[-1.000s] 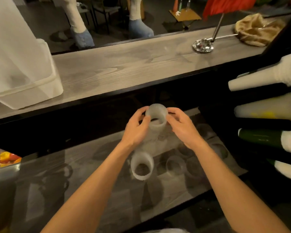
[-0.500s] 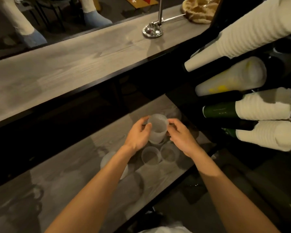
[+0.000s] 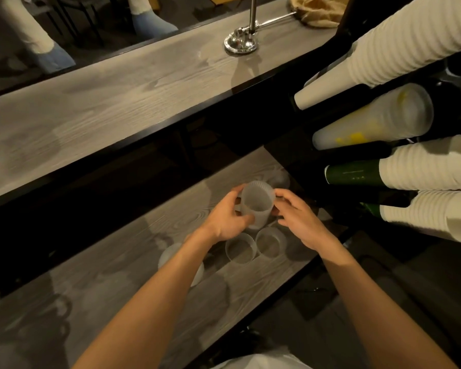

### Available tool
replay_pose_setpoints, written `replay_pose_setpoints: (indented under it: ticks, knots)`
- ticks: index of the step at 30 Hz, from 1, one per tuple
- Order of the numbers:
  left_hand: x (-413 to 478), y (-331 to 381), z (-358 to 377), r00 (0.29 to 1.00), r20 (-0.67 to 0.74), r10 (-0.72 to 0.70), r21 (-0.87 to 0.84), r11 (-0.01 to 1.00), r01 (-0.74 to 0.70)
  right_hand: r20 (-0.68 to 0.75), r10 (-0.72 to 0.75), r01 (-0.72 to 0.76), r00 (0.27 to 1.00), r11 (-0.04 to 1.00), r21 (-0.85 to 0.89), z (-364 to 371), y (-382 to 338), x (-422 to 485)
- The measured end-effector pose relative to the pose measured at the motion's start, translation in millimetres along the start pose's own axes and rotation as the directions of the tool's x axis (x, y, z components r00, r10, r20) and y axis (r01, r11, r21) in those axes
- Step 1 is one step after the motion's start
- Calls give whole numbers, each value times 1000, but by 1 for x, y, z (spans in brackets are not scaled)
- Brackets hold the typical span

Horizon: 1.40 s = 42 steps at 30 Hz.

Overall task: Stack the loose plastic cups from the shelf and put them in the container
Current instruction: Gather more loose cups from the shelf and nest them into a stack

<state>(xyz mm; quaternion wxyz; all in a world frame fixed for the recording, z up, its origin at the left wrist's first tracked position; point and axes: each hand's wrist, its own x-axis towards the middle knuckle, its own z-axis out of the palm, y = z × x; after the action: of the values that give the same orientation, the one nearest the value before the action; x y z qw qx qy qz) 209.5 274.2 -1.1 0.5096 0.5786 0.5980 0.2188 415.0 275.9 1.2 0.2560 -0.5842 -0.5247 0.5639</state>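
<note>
Just above the lower shelf (image 3: 112,265), the nested cups (image 3: 256,206) are held by both hands: the left hand (image 3: 225,222) is curled round one side, and the right hand (image 3: 301,222) is pinched against the other. Loose cups (image 3: 240,252) seen on the shelf just below could be knocked over if the nested cups are lowered off-centre, or jammed if tilted. Frosted, translucent plastic with ribbed rims is shown.

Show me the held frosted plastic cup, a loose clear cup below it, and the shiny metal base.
Held frosted plastic cup (image 3: 256,209): head view, inner wall.
Loose clear plastic cup (image 3: 240,251): head view, inside bottom.
Shiny round metal base (image 3: 241,44): head view, top surface.
</note>
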Motion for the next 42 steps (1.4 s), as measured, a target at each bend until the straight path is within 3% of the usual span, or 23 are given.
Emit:
replay_pose_setpoints:
  ticks: [4, 9, 15, 21, 28, 34, 39, 42]
  knots:
    - [3, -6, 5, 995, 35, -91, 121, 989, 87, 83, -9, 15, 996, 998, -67, 1, 10, -2]
    - [12, -10, 10, 994, -6, -111, 216, 970, 110, 30, -66, 70, 997, 988, -138, 6, 16, 4]
    - [36, 24, -12, 987, -23, 160, 137, 978, -156, -123, -248, 232, 961, 964, -133, -22, -4, 12]
    - [72, 49, 0, 934, -97, 343, 131, 935, -329, -276, -288, 259, 917, 956, -138, -46, -8, 36]
    - [101, 34, 26, 957, -82, 277, 139, 954, -265, -310, -229, 186, 923, 969, -162, -50, 14, 56]
    - [107, 15, 38, 991, -108, 74, 200, 978, -51, -214, -104, 74, 971, 986, -147, -46, 32, 67]
    - [109, 17, 38, 997, -63, 45, 73, 997, -41, -172, -52, 40, 984, 996, -75, -45, 31, 74]
    - [106, 28, 35, 990, -53, 132, 116, 985, -125, -210, -84, 78, 974, 996, -35, -51, 24, 66]
